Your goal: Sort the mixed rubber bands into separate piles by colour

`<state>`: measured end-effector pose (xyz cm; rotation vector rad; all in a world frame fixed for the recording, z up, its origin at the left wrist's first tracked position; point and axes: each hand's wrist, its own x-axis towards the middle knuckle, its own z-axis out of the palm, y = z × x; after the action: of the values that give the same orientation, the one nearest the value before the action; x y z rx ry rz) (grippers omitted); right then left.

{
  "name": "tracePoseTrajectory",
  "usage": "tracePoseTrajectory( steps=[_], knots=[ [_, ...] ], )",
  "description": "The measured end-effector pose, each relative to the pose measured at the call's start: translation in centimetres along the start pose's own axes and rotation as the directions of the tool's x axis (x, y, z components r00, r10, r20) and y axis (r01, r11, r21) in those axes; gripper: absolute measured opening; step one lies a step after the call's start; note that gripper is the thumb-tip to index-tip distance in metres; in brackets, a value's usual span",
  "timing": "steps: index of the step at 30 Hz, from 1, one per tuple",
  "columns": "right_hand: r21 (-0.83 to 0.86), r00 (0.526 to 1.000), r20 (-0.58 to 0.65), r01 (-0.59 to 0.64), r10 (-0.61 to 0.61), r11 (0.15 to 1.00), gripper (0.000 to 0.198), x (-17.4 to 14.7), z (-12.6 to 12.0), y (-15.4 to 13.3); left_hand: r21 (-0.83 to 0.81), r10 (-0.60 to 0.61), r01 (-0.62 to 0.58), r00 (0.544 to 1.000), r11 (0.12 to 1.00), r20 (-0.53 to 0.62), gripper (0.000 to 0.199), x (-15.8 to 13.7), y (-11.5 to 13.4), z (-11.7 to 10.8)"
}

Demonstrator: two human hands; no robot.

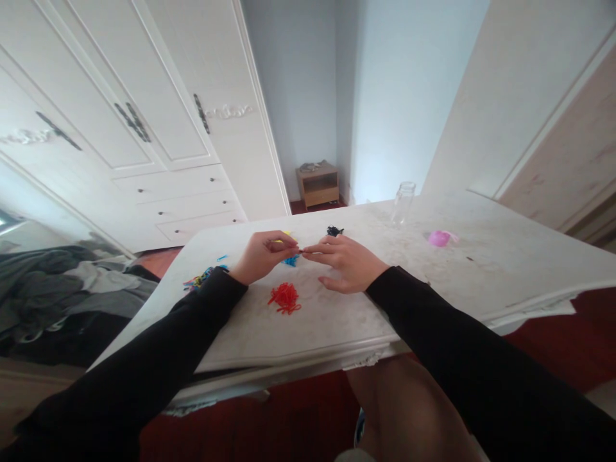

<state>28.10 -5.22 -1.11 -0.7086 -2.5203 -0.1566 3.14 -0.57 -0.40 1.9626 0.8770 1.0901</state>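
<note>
Head view: working over a worn, off-white tabletop (327,327), with bare hands meeting fingertip to fingertip near its middle. Pinching, with the left hand (264,254) closed at thumb and forefinger, apparently a thin dark piece (301,251), too small for identifying. Touching or nearly touching that piece with the outstretched fingertips of the right hand (350,262), half open and holding its thumb well apart; giving no way to tell about a grip there. Probably steadying the piece from two sides because of its slightness. Facing, on the near side, a red pile of thin, tangled loops (284,298); partly covering, behind the left fingers, a bright blue pile (290,261) and a yellow pile (287,233); having a black tangled pile (335,230) just beyond the right hand. Likely separating single colours against mixing, and having a mixed-colour pile (205,278) close beside the black left sleeve (212,301), seemingly for easy reach. Having a clear glass bottle (403,205) standing upright and a pink rounded object (438,239) lying off to the right, perhaps for leaving the working area free. Showing no readable brand, label or writing.
</note>
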Motion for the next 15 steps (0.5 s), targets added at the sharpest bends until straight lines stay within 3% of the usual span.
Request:
tracePoseTrajectory(
  steps=[3, 7, 10, 15],
  knots=[
    [0.045, 0.976, -0.156, -0.145, 0.150, 0.988, 0.040, -0.6, 0.0, 1.9, -0.040, -0.012, 0.012, 1.000, 0.999, -0.002, 0.043, 0.1, 0.0, -0.3],
    [0.129, 0.857, -0.305, -0.394, 0.415, 0.910, 0.034, -1.8, 0.3, 5.2, -0.055, -0.024, 0.022, 0.999, 0.998, -0.034, 0.044, 0.4, 0.0, -1.0],
    [0.165, 0.807, -0.289, -0.488, 0.515, 0.857, 0.033, -2.2, 1.1, 6.6, -0.056, -0.032, 0.029, 0.998, 0.998, -0.052, 0.046, 0.5, -0.2, -1.4],
    [0.192, 0.814, -0.217, -0.506, 0.540, 0.841, 0.033, -2.1, 2.2, 6.8, -0.044, -0.041, 0.039, 0.998, 0.998, -0.039, 0.047, 0.6, -0.6, -1.4]
  ],
)
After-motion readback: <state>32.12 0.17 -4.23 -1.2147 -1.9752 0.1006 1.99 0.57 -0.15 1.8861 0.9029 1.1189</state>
